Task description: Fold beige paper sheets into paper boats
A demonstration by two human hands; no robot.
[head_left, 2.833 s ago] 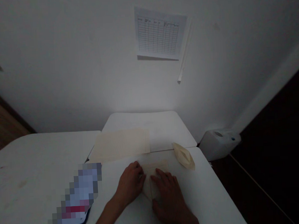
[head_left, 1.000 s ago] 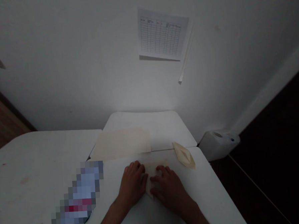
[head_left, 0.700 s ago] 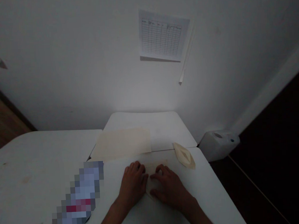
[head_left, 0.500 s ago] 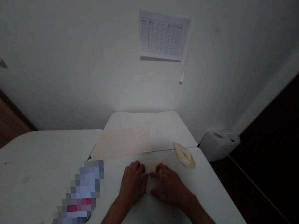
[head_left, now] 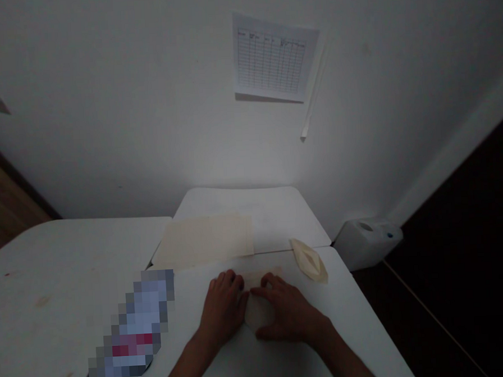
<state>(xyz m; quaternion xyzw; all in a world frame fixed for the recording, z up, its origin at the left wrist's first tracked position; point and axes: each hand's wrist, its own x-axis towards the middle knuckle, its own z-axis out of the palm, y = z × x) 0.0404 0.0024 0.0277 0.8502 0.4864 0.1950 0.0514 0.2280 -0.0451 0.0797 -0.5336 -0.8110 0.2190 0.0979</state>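
A small cream sheet of paper (head_left: 258,312), partly folded, lies on the white table under both hands. My left hand (head_left: 224,305) presses the left side of it, with curled fingers at the upper left and the thumb along its edge. My right hand (head_left: 288,310) holds the right side; its index fingertip meets the left thumb near the fold and its thumb rests lower on the paper. Fingers cover much of the sheet. Right of the hands lies a folded paper piece (head_left: 310,261), boat-like in shape. Beyond the left hand are flat cream sheets (head_left: 206,241).
On the left, a blurred-out object (head_left: 136,327) lies by the seam between tables. A white plastic jerrycan (head_left: 366,241) stands beyond the right edge. A printed form (head_left: 272,58) hangs on the wall above a white table (head_left: 278,215), with a white strip (head_left: 314,95) beside it.
My right thumb has slid slightly toward me, away from the index finger, baring more of the paper. The left hand stays almost in place.
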